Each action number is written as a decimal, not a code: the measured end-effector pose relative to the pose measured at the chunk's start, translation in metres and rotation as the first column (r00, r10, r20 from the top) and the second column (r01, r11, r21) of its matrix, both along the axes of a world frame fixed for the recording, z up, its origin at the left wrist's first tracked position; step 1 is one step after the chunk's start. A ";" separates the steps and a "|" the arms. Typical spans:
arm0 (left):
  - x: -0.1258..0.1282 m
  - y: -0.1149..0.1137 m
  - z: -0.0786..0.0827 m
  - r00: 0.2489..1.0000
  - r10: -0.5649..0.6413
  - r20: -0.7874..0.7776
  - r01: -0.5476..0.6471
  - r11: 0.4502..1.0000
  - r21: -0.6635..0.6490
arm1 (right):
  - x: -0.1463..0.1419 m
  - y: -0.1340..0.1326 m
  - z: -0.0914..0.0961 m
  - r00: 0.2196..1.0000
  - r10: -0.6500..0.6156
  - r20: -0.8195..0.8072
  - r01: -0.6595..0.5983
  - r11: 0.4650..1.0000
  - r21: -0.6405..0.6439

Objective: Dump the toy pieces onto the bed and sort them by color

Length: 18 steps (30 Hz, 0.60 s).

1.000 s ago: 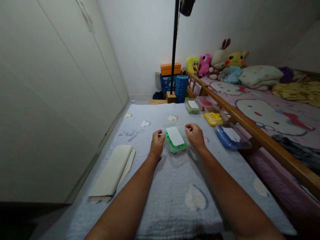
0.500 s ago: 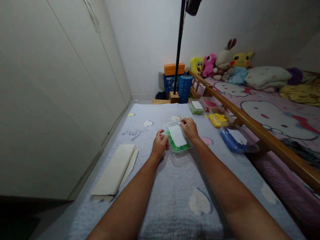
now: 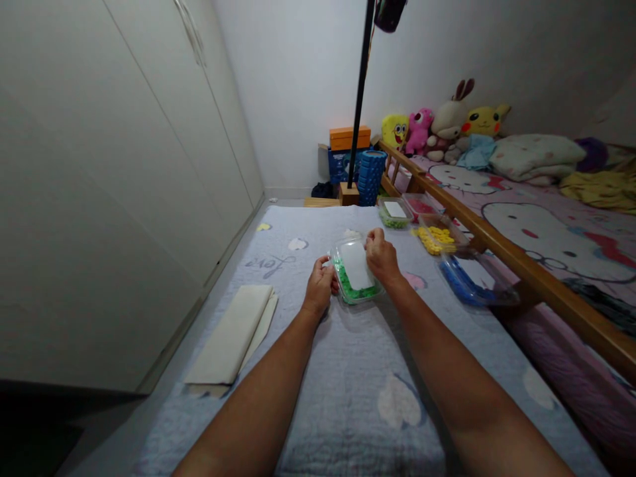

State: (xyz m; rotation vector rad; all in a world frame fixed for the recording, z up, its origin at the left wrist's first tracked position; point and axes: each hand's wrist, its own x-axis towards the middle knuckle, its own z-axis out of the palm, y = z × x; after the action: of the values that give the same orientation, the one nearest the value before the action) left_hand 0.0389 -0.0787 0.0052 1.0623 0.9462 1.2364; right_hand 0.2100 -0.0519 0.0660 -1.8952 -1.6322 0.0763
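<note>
A clear plastic container (image 3: 352, 295) holding small green pieces rests on the bedspread in front of me. Its clear lid (image 3: 338, 246) bears a white label (image 3: 356, 266). My left hand (image 3: 319, 286) grips the container's left side, with the thumb near the rim. At the upper right edge, my right hand (image 3: 382, 257) is closed in a pinch on the lid. That edge looks slightly raised. The exact contact of the right fingertips is hidden behind the hand.
Folded cream paper (image 3: 233, 338) lies to the left. Along the right edge stand containers of blue pieces (image 3: 464, 281), yellow pieces (image 3: 436, 240), red pieces (image 3: 420, 205) and light green pieces (image 3: 395, 213), beside a wooden bed rail (image 3: 477, 242). A black pole (image 3: 360, 99) rises beyond the far edge.
My right hand has moved slightly up, and the lid edge by it appears higher. The left hand stays at the container's left side. The whole view has shifted a little.
</note>
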 end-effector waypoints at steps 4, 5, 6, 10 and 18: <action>0.000 0.000 0.001 1.000 0.002 -0.010 -0.002 1.000 -0.001 | 0.003 -0.003 0.000 0.998 0.025 -0.050 -0.021 0.997 0.074; 0.000 0.000 0.001 1.000 0.002 -0.013 -0.002 1.000 -0.006 | 0.003 -0.004 0.000 0.997 0.032 -0.065 -0.026 0.996 0.091; 0.000 0.000 0.002 1.000 0.004 -0.016 -0.004 1.000 -0.011 | 0.003 -0.006 0.000 0.996 0.039 -0.080 -0.030 0.994 0.107; 0.000 -0.001 0.004 1.000 0.015 -0.017 -0.016 1.000 -0.016 | 0.002 -0.015 0.000 0.989 0.061 -0.136 -0.037 0.984 0.174; -0.004 -0.002 0.010 0.995 0.080 -0.056 -0.079 0.997 0.020 | -0.001 -0.020 0.004 0.977 0.124 -0.175 -0.082 0.969 0.232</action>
State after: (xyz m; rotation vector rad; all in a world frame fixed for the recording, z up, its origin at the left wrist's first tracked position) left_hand 0.0350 -0.0810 0.0149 1.0871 1.0309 1.2873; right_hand 0.2089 -0.0721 0.0699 -1.5833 -1.5408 0.1065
